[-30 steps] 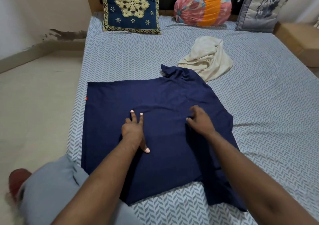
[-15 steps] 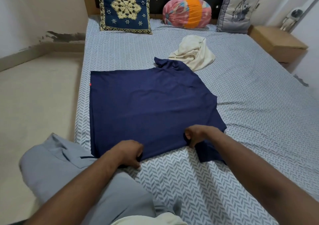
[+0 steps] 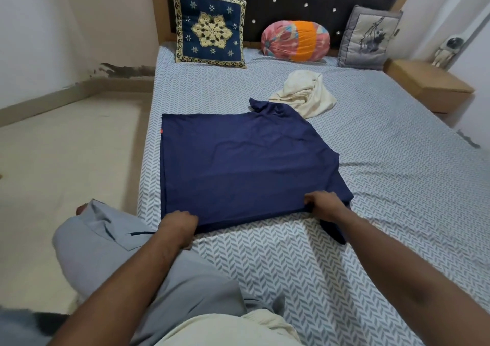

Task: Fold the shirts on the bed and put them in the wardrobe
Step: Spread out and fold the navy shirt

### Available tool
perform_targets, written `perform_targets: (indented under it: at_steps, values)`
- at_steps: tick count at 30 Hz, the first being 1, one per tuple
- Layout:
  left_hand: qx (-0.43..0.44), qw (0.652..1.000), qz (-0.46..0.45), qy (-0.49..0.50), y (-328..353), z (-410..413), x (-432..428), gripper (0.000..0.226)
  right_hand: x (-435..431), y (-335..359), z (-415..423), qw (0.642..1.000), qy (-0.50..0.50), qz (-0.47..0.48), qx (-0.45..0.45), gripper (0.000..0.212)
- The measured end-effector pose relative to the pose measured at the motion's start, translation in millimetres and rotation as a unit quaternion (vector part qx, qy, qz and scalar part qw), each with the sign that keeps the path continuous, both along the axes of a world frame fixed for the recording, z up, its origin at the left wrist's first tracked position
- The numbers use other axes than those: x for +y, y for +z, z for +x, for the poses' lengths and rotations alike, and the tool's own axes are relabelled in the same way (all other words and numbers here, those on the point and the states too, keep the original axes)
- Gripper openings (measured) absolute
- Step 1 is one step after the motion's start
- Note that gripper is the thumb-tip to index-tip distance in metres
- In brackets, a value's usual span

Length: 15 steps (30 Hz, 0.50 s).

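A navy blue shirt (image 3: 238, 160) lies spread flat on the bed (image 3: 397, 173), which has a grey chevron sheet. My left hand (image 3: 179, 225) grips the shirt's near edge at its left end, fingers curled under the cloth. My right hand (image 3: 324, 205) pinches the same near edge further right, beside a sleeve that hangs towards me. A crumpled cream shirt (image 3: 305, 93) lies behind the navy one, touching its collar end.
A blue embroidered cushion (image 3: 209, 31), a pink and orange bolster (image 3: 295, 40) and a grey cushion (image 3: 367, 39) lean on the headboard. A wooden bedside table (image 3: 429, 85) stands at the right. Bare floor (image 3: 66, 160) lies left of the bed. My grey-clad knee (image 3: 106, 252) is at the bed's corner.
Both hands left the middle of the navy shirt, drew back to its near edge and took hold of it. The view pulled back from the bed.
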<state>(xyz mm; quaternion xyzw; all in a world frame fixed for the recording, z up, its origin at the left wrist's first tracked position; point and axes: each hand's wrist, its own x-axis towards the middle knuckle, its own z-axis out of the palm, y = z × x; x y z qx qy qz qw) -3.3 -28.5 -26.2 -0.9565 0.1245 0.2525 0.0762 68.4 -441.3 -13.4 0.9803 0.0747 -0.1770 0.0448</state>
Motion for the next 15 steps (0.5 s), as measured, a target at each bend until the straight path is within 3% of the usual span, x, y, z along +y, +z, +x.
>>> perform_targets:
  at_steps: [4, 7, 10, 15]
  values:
    - [-0.014, 0.998, 0.005, 0.059, 12, 5, 8, 0.040, 2, 2, 8, 0.998, -0.045, 0.041, -0.021, 0.024]
    - [-0.043, 0.986, -0.056, 0.149, 25, 17, 22, 0.037, 6, 10, 25, 0.990, -0.068, 0.084, -0.089, 0.026]
    - [-0.086, 0.950, -0.166, 0.248, 33, 40, 46, 0.028, 18, 20, 55, 0.982, -0.078, 0.115, -0.123, 0.025]
    - [-0.132, 0.862, -0.330, 0.361, 33, 86, 61, 0.017, 36, 24, 106, 0.979, -0.105, 0.117, -0.131, 0.026]
